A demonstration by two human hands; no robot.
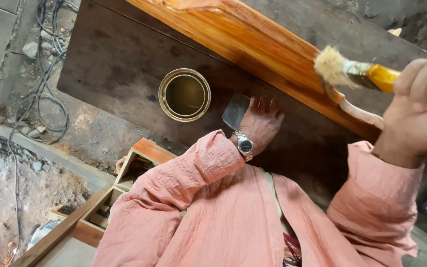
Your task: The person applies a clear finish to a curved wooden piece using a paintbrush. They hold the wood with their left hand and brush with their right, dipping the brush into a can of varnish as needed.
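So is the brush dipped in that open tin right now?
No, the right hand holds the paintbrush up against the glossy orange wooden piece, well apart from the open tin on the dark workbench.

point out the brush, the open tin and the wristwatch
brush (333, 66), head view, on the pale bristles
open tin (184, 94), head view, on the liquid inside the rim
wristwatch (245, 145), head view, on the dark dial at the left wrist
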